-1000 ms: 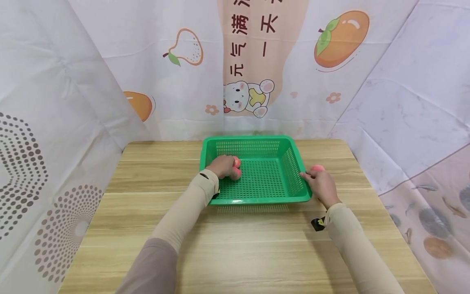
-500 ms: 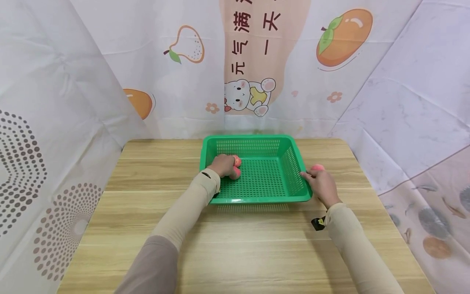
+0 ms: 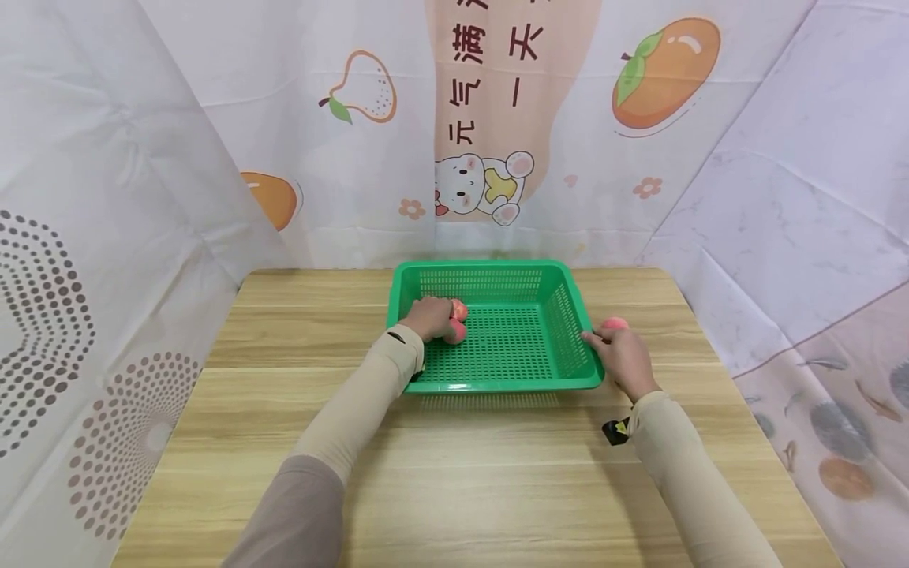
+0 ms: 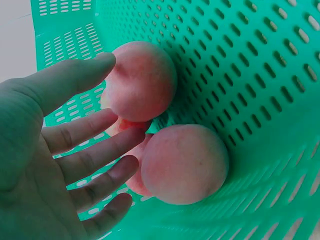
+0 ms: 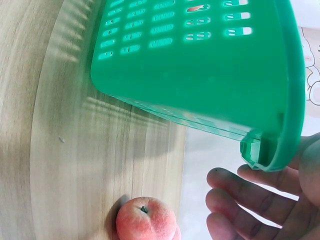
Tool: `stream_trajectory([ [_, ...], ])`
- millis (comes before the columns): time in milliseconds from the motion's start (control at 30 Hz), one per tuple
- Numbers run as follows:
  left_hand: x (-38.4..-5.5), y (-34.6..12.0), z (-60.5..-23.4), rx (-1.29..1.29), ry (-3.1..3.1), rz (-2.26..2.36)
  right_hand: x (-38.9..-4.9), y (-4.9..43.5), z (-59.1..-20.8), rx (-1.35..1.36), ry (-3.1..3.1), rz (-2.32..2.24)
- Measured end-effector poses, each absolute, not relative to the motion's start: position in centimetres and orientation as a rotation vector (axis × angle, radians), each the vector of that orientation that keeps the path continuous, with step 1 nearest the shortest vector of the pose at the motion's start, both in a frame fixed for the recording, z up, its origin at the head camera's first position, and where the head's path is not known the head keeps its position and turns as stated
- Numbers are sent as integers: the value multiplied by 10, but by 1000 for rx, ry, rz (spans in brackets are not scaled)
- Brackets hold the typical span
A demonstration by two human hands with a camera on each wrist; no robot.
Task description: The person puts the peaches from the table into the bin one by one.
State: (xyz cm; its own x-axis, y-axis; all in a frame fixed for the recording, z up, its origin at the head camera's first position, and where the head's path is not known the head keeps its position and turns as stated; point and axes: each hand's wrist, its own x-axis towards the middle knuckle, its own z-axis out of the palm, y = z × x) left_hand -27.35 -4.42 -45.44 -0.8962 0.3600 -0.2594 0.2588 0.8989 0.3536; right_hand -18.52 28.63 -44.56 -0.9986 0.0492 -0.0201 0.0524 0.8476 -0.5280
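Note:
A green slotted plastic basket (image 3: 490,386) stands on the table, reached into at its left by my left hand (image 3: 428,318). Peaches (image 3: 457,332) lie beside that hand. In the left wrist view its fingers are spread and nearly straight, the thumb tip at an upper peach (image 4: 145,82) and the other fingertips near a lower peach (image 4: 185,165). More peaches show partly behind these two. My right hand (image 3: 625,359) pinches the basket's right rim, thumb over the inner side. In the right wrist view the rim (image 5: 292,100) hides most of the thumb, and the other fingers extend below it.
Outside the basket, beyond my right hand, a peach (image 5: 145,220) sits on the wooden table (image 3: 483,489), with a sliver of another behind it. A printed cloth (image 3: 355,189) hangs just past the table's back edge, and cloths flank both sides.

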Motion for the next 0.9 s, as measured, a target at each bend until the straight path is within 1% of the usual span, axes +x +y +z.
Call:
stream_trajectory([
  [467, -271, -48, -442, 455, 2797, 466, -185, 288, -449, 112, 3004, -865],
  [900, -264, -53, -415, 406, 2841, 498, -185, 289, -448, 122, 2986, -876],
])
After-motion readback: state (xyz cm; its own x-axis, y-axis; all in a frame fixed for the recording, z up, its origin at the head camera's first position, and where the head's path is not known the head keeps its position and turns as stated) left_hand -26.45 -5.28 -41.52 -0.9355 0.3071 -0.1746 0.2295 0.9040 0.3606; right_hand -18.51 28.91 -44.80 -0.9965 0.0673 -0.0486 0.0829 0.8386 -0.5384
